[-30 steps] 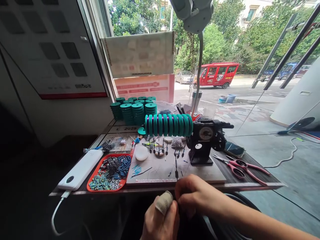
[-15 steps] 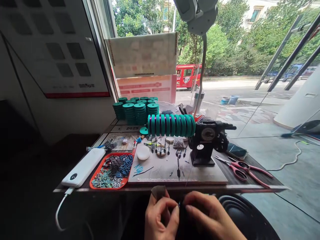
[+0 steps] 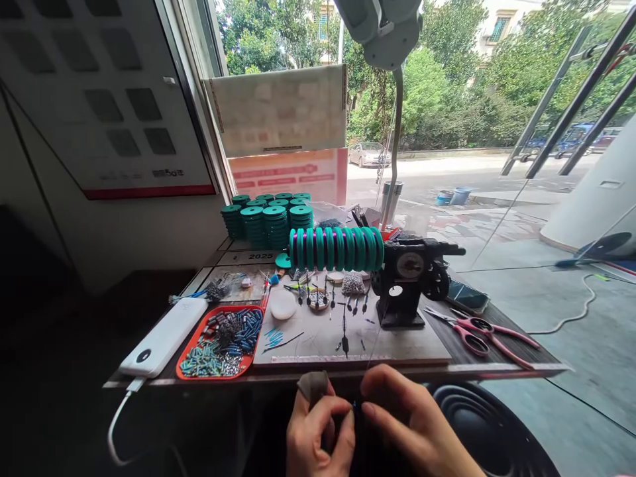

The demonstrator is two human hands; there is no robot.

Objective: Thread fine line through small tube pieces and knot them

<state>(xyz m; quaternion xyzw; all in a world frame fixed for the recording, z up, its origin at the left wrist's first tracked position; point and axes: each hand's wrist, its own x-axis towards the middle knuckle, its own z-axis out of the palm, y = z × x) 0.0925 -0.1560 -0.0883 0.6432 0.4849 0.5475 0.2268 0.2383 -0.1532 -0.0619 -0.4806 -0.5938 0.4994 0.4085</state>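
Note:
Low in front of the bench edge, my left hand (image 3: 320, 430) pinches a tiny blue piece (image 3: 354, 405) between thumb and finger. A grey cover (image 3: 313, 384) wraps one of its fingertips. Just to the right, my right hand (image 3: 412, 417) has its finger and thumb curled toward that piece; whatever sits between them is too small to make out. A thin line comes down toward this hand from the bench. Above, a row of teal foam spools (image 3: 335, 249) is mounted on a black winder (image 3: 405, 278). Small dark pieces (image 3: 345, 344) lie below the spools.
An orange tray (image 3: 181, 364) of small metal and blue parts sits left, beside a white power bank (image 3: 163, 341). Pink-handled scissors (image 3: 474, 341) and pliers (image 3: 511, 344) lie right. More teal spools (image 3: 263, 225) are stacked behind. A black round stool (image 3: 487, 424) stands below right.
My right finger and thumb have parted slightly, the finger rising. My left hand keeps its pinch. The view shifted a little; outside, a red vehicle is gone and a silver car shows.

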